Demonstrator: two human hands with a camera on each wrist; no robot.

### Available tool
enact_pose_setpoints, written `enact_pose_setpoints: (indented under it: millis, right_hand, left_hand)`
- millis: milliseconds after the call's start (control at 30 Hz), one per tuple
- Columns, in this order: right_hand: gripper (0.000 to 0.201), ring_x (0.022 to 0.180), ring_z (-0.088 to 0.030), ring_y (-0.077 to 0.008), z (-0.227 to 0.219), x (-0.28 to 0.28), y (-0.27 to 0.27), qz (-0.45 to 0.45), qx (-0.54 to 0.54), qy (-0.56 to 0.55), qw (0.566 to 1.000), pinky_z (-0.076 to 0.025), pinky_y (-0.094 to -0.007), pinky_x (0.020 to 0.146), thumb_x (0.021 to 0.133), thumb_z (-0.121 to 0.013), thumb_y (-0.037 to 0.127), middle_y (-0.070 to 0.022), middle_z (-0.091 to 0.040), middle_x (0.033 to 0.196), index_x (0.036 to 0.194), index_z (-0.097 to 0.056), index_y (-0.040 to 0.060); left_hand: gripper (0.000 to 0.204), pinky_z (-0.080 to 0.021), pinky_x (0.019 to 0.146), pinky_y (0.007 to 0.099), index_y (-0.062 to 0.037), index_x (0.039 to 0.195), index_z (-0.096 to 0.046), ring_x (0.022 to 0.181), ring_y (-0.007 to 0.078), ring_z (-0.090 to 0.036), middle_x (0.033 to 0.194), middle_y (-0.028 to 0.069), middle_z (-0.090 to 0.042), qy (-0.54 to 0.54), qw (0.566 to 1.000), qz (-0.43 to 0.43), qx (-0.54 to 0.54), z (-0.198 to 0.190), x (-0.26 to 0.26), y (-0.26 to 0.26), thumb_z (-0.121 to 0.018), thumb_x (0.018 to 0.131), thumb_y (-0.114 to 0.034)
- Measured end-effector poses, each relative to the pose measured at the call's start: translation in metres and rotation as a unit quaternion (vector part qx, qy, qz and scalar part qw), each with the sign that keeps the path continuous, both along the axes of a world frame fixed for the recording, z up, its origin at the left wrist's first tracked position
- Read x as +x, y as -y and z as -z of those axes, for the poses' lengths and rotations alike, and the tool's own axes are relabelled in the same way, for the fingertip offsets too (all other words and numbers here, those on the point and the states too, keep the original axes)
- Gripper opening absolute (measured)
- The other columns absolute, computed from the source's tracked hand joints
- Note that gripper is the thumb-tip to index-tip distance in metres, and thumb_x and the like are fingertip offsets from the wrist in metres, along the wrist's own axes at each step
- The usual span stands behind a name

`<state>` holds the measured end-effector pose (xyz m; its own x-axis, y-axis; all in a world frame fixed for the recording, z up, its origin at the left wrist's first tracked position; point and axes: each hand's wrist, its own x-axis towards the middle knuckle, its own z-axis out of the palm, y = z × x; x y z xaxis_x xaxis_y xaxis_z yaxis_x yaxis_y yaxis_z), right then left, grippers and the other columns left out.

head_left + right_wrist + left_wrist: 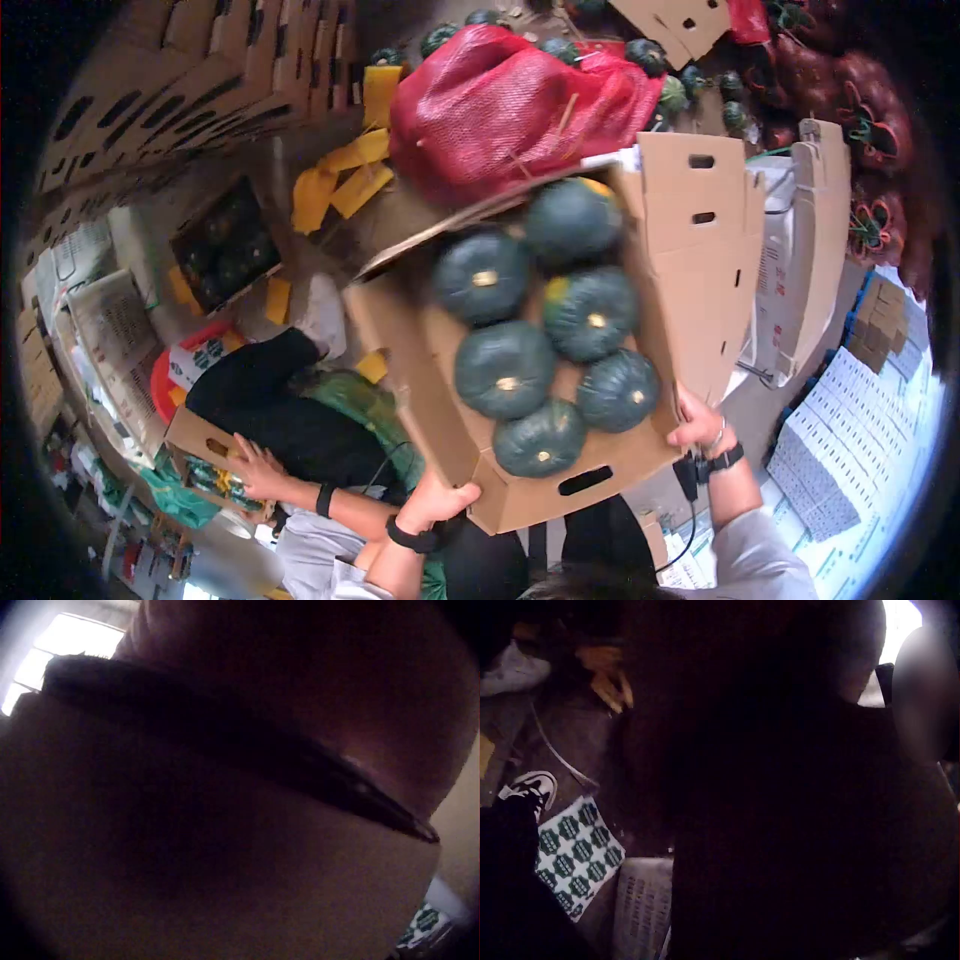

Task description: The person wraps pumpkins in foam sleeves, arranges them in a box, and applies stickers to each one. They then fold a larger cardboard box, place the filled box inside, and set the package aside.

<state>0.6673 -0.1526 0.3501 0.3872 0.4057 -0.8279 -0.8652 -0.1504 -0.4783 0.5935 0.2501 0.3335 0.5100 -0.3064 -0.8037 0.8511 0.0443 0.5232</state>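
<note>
In the head view, an open cardboard box is held out in front of the body, with several dark green kabocha squashes inside. My left hand grips its near left corner, thumb on the rim. At the right side, my right hand holds the box wall near the front corner, its thumb over the edge. The fingers under the box are hidden. Both wrist views are mostly dark and show neither the squashes nor the hold.
Another person's hand touches a cardboard carton at the left. Beyond the box lies a red mesh sack, with loose squashes around it. Folded cartons stand to the right, near stacked white boxes. Yellow pieces litter the floor.
</note>
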Motion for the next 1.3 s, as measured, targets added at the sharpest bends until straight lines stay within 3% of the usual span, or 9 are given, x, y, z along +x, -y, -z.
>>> enact_pose_setpoints:
  millis: [200, 367, 500, 667, 833, 933, 1000, 1167, 1300]
  right_hand:
    - [0.095, 0.112, -0.049, -0.0202, -0.029, -0.127, 0.052, 0.310, -0.142, 0.007, 0.940, -0.040, -0.0324, 0.095, 0.055, -0.062, -0.001, -0.0061, -0.047, 0.127, 0.142, -0.025, 0.0059]
    - [0.083, 0.080, -0.050, -0.0116, 0.034, -0.188, 0.054, 0.347, -0.293, -0.066, 0.888, -0.044, -0.0216, 0.066, 0.069, -0.049, -0.007, -0.0010, -0.049, 0.100, 0.145, -0.021, 0.0123]
    - [0.073, 0.066, -0.047, -0.0088, 0.059, -0.204, 0.097, 0.234, -0.456, 0.070, 0.856, -0.044, -0.0209, 0.060, 0.080, -0.054, 0.006, 0.0007, -0.049, 0.082, 0.145, -0.022, 0.0112]
    - [0.049, 0.072, -0.053, -0.0131, 0.086, -0.116, 0.108, 0.291, -0.531, 0.042, 0.795, -0.048, -0.0263, 0.068, 0.086, -0.059, 0.018, -0.0047, -0.056, 0.084, 0.128, -0.043, 0.0000]
    - [0.028, 0.087, -0.059, -0.0190, 0.090, -0.166, 0.179, -0.039, -0.712, -0.056, 0.698, -0.049, -0.0318, 0.076, 0.087, -0.056, 0.017, -0.0101, -0.064, 0.097, 0.109, -0.055, -0.0008]
    - [0.030, 0.087, -0.059, -0.0185, 0.085, -0.167, 0.168, 0.052, -0.659, 0.150, 0.735, -0.047, -0.0315, 0.079, 0.087, -0.056, 0.017, -0.0098, -0.064, 0.098, 0.111, -0.055, -0.0016]
    - [0.031, 0.088, -0.058, -0.0184, 0.081, -0.181, 0.173, 0.076, -0.648, 0.143, 0.744, -0.047, -0.0315, 0.079, 0.088, -0.056, 0.018, -0.0096, -0.064, 0.099, 0.112, -0.055, -0.0017]
    - [0.026, 0.087, -0.058, -0.0179, 0.090, -0.164, 0.157, 0.160, -0.654, 0.136, 0.727, -0.047, -0.0327, 0.078, 0.091, -0.050, 0.015, -0.0084, -0.064, 0.098, 0.110, -0.056, -0.0017]
    - [0.024, 0.085, -0.057, -0.0174, 0.087, -0.181, 0.178, 0.156, -0.632, 0.024, 0.759, -0.046, -0.0320, 0.078, 0.091, -0.048, 0.012, -0.0090, -0.062, 0.097, 0.108, -0.055, -0.0029]
  left_hand:
    - [0.066, -0.039, 0.096, 0.0395, 0.0047, 0.126, -0.039, 0.112, 0.0363, -0.049, 0.117, 0.0260, -0.051, 0.207, 0.955, 0.193, -0.093, 0.052, 0.106, 0.104, -0.062, 0.067, -0.013]
    - [0.064, -0.043, 0.091, 0.0404, 0.0049, 0.123, -0.045, 0.107, 0.0361, -0.052, 0.114, 0.0257, -0.053, 0.359, 0.875, 0.321, -0.035, 0.113, 0.155, 0.133, -0.067, 0.077, -0.033]
    - [0.048, -0.048, 0.084, 0.0340, 0.0004, 0.118, -0.055, 0.099, 0.0234, -0.061, 0.108, 0.0151, -0.063, 0.181, 0.935, 0.281, 0.117, 0.154, 0.243, 0.017, -0.066, 0.082, -0.029]
    - [0.068, -0.047, 0.088, 0.0363, -0.0006, 0.124, -0.048, 0.104, 0.0274, -0.058, 0.111, 0.0177, -0.060, 0.167, 0.816, 0.275, 0.481, 0.327, 0.317, -0.210, -0.073, 0.069, -0.030]
    - [0.094, -0.043, 0.094, 0.0385, -0.0077, 0.140, -0.028, 0.115, 0.0315, -0.050, 0.128, 0.0197, -0.049, 0.189, 0.791, 0.221, 0.538, 0.382, 0.338, -0.227, -0.079, 0.064, -0.031]
    - [0.105, -0.041, 0.097, 0.0413, -0.0125, 0.144, -0.018, 0.120, 0.0331, -0.046, 0.134, 0.0197, -0.043, 0.254, 0.784, 0.373, 0.426, 0.451, 0.333, -0.230, -0.081, 0.061, -0.030]
    - [0.099, -0.042, 0.095, 0.0427, -0.0128, 0.142, -0.025, 0.116, 0.0349, -0.048, 0.128, 0.0206, -0.046, 0.378, 0.611, 0.450, 0.530, 0.407, 0.313, -0.162, -0.080, 0.060, -0.021]
    - [0.063, -0.043, 0.091, 0.0431, -0.0086, 0.117, -0.055, 0.107, 0.0388, -0.049, 0.111, 0.0225, -0.051, 0.223, 0.775, 0.391, 0.443, 0.408, 0.269, -0.171, -0.073, 0.058, -0.007]
    - [0.028, -0.039, 0.096, 0.0413, -0.0078, 0.090, -0.065, 0.102, 0.0348, -0.051, 0.089, 0.0140, -0.060, 0.454, 0.678, 0.370, 0.444, 0.357, 0.349, -0.162, -0.064, 0.062, -0.006]
